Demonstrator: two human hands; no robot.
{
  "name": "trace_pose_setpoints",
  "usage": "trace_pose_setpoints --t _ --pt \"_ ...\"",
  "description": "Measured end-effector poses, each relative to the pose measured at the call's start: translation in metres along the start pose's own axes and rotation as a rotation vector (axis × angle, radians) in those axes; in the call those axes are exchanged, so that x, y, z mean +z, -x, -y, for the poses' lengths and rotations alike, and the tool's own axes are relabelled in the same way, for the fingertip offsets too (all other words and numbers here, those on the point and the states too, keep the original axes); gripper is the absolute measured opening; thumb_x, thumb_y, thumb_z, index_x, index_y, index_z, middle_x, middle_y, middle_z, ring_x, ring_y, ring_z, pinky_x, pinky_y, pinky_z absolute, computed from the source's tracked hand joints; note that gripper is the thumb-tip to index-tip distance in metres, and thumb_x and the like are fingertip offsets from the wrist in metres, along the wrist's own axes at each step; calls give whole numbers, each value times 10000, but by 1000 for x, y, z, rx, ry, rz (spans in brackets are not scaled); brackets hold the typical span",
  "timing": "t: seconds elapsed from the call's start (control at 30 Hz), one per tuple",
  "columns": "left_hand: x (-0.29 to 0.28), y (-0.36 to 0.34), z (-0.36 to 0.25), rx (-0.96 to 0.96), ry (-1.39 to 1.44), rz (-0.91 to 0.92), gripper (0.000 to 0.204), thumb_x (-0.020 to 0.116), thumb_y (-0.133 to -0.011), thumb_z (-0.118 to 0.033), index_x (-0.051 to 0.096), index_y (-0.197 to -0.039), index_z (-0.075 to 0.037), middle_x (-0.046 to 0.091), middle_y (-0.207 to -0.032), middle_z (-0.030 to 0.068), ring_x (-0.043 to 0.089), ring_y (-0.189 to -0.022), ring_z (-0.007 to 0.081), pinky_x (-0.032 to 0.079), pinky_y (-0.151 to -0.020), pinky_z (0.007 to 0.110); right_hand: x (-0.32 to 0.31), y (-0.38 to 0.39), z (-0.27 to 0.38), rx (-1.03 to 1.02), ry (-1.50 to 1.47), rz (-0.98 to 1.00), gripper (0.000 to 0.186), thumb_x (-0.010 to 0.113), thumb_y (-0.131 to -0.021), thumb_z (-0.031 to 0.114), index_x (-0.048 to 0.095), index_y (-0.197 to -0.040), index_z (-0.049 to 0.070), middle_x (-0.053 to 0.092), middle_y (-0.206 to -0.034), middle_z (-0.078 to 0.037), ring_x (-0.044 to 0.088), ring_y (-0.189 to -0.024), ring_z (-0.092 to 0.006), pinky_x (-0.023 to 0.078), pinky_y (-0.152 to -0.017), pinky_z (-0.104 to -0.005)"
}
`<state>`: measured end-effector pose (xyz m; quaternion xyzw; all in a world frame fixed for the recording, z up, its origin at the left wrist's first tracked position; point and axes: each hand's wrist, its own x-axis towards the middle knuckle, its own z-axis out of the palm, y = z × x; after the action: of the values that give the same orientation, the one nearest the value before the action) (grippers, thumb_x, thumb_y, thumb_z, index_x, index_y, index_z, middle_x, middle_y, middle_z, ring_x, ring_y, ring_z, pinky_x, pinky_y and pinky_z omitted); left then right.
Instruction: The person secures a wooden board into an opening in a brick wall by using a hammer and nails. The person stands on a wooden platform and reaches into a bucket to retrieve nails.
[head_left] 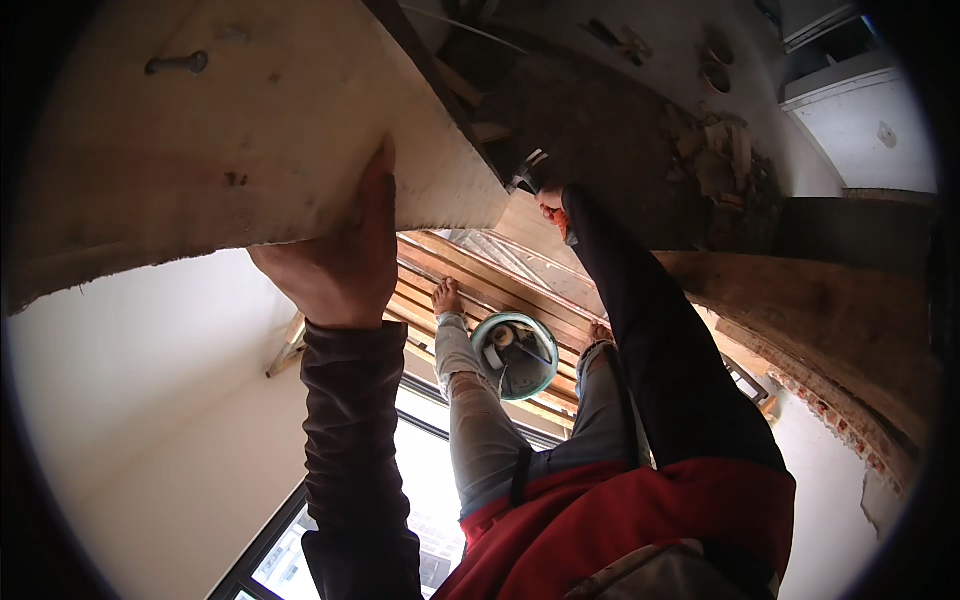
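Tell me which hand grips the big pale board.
The left hand, fingers on the board edge; the right hand holds a small tool beyond it.

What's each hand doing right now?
Left hand: fingers wrapped over the edge of the wooden board.
Right hand: closed on a tool; which tool, cannot tell.
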<state>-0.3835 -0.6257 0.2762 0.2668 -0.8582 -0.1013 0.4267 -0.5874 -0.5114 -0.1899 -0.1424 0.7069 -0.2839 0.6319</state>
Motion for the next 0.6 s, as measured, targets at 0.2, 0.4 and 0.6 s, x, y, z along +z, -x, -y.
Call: trace_pose_setpoints --t 0.2,0.4,0.6 --pt "2 -1 1 70 26 -53 429 847 -684 -139 621 -1012 22 684 -922 138 679 -815 311 517 -777 391 12 6 0 42 -148 -51 129 472 -894 88 445 -769 71 438 -565 -64 471 -415 -191 377 -363 -405" --pt "2 -2 3 70 -19 -49 460 851 -680 -140 614 -1040 20 678 -932 136 678 -813 318 520 -777 391 14 -7 -7 75 -126 -45 125 484 -886 80 445 -768 70 432 -557 -68 455 -403 -193 376 -362 -415" --pt "2 0 4 -10 1 24 479 850 -683 -135 604 -1063 21 675 -937 138 681 -821 306 521 -777 386 11 -14 -11 -14 160 -31 236 386 -881 114 525 -718 15 605 -599 -156 606 -484 -309 468 -429 -474"
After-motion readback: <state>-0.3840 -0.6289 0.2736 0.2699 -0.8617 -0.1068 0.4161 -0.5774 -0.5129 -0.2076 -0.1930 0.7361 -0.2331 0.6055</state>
